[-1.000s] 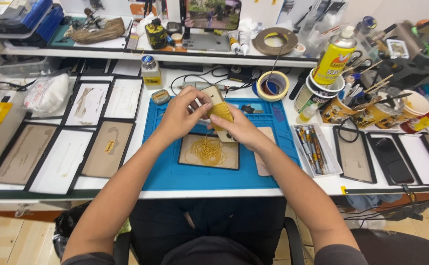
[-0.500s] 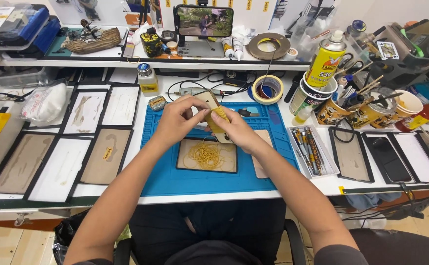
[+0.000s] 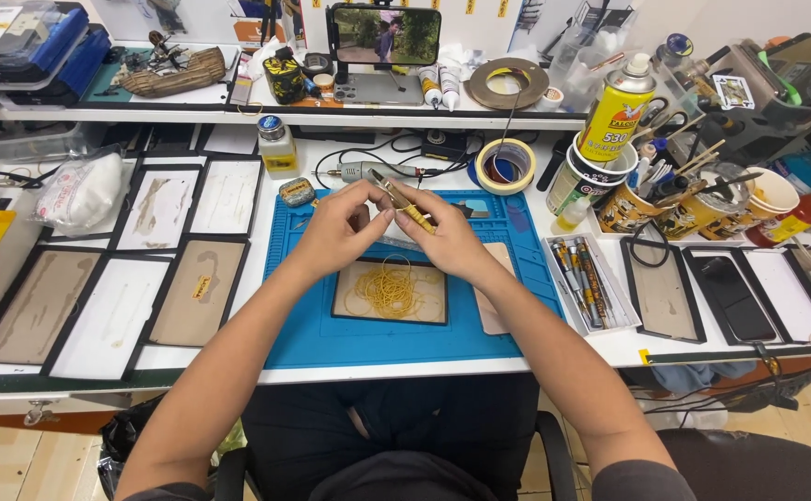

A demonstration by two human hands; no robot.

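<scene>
Item: slim tool with yellow handle, held tilted over the far part of the blue work mat. Right hand gripped the handle, fingers closed on it. Left hand met the tool's far, darker end, fingertips pinched together on it.

Directly near of the hands: dark-framed tray on the mat, holding a loose pile of yellow rubber bands.

Right of mat: white tray of pens and tools, then flat black-framed panels.

Left of mat: further framed panels in rows.

Far edge: tape roll, yellow spray can, propped phone.
</scene>
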